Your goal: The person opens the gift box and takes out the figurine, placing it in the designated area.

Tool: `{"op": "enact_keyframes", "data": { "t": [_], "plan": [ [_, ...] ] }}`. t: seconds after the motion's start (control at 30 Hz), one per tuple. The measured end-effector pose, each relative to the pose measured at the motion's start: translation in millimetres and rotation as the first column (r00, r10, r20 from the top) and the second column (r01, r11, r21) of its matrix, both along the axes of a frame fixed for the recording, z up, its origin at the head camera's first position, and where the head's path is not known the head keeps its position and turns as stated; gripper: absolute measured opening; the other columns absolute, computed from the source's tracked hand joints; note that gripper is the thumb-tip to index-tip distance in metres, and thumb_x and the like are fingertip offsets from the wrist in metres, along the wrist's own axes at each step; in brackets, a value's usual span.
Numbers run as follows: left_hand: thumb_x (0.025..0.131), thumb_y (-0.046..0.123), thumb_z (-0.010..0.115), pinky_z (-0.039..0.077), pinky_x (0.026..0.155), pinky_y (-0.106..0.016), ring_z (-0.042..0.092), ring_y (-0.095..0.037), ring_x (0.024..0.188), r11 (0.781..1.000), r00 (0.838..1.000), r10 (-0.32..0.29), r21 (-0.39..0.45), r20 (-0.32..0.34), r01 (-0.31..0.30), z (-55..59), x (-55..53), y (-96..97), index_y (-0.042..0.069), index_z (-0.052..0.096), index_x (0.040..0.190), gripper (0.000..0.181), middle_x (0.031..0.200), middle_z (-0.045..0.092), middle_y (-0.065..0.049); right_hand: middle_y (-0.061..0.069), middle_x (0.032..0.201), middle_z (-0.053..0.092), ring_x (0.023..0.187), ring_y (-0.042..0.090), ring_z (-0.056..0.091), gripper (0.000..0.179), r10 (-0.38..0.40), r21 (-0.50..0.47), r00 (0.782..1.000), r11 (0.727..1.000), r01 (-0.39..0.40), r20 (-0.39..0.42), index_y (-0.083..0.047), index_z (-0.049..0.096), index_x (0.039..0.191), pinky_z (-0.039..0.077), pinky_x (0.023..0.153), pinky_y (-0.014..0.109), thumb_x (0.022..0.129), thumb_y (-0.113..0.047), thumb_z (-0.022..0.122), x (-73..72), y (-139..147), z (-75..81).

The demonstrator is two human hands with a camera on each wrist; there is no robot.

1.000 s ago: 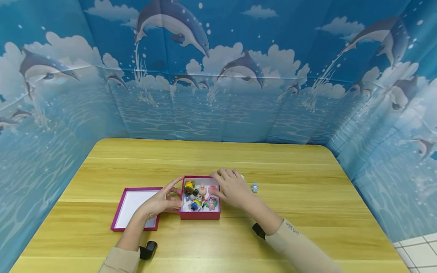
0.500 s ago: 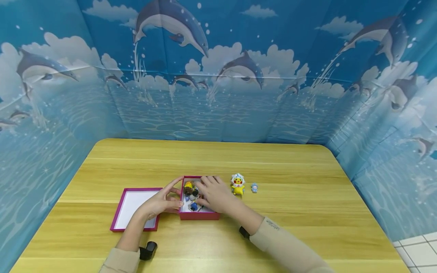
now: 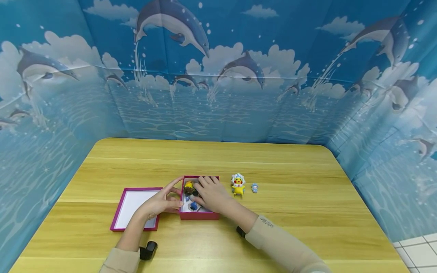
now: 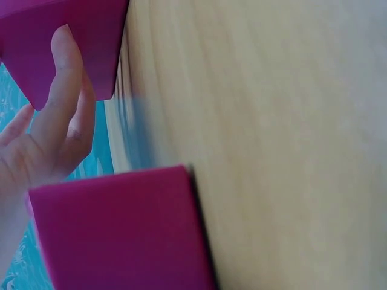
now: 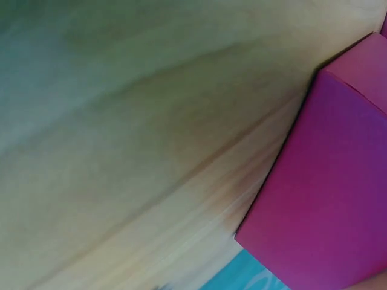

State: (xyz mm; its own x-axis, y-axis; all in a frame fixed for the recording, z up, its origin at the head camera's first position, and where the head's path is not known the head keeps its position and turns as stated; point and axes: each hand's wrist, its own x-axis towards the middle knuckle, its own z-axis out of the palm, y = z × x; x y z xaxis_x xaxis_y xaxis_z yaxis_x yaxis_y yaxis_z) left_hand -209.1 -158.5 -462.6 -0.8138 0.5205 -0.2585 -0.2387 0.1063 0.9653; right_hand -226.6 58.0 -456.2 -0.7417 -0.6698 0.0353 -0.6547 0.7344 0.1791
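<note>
A magenta box point(image 3: 199, 216), open at the top with a white inside, holds several small toy figures. My left hand point(image 3: 161, 202) touches its left wall, the thumb near the front corner and the index finger at the back. The left wrist view shows that thumb point(image 4: 65, 51) against the box side point(image 4: 27, 54). Over the box's right half is my right hand point(image 3: 212, 194), its fingertips down among the figures; whether they pinch one is hidden. Still visible inside are a yellow-and-brown figure point(image 3: 188, 188) and a blue one point(image 3: 194, 206).
The box's lid point(image 3: 136, 204) lies inner side up to the left, partly under my left arm. Right of the box are a yellow figure with a white hood point(image 3: 238, 185) and a tiny blue figure point(image 3: 254, 187). A dolphin-print curtain point(image 3: 218, 94) hangs behind the table point(image 3: 273, 235).
My right hand has moved left from the box's right edge to over its inside, covering several figures and uncovering the yellow hooded figure. The left hand has stayed at the box.
</note>
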Motion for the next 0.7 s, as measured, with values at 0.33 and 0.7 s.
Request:
{"op": "enact_keyframes", "data": {
  "t": [0.33,0.7],
  "plan": [
    [0.082,0.009,0.067,0.053,0.079,-0.043,0.055,-0.023,0.09,1.0,1.0,-0.002,-0.003,0.002,0.002,0.8,-0.3,-0.4,0.024,0.014,0.147,0.085,0.127,0.028,-0.024,0.002,0.116,0.048,0.108,0.018,0.044,0.044,-0.011,-0.012,1.0,1.0,0.011,-0.007,-0.018,0.055,0.121,0.037,0.099,0.037,0.095,-0.048,0.036,0.1,-2.0,-1.4],
    [0.082,0.01,0.068,0.053,0.078,-0.042,0.055,-0.023,0.09,1.0,1.0,-0.001,0.001,-0.002,0.001,0.8,-0.4,-0.6,0.023,0.015,0.147,0.085,0.126,0.028,-0.024,0.0,0.11,0.049,0.105,0.016,0.047,0.036,-0.018,-0.008,0.997,1.0,0.017,-0.071,-0.019,0.058,0.115,0.04,0.095,0.034,0.094,-0.044,0.043,0.5,-4.8,-2.1]
  ]
}}
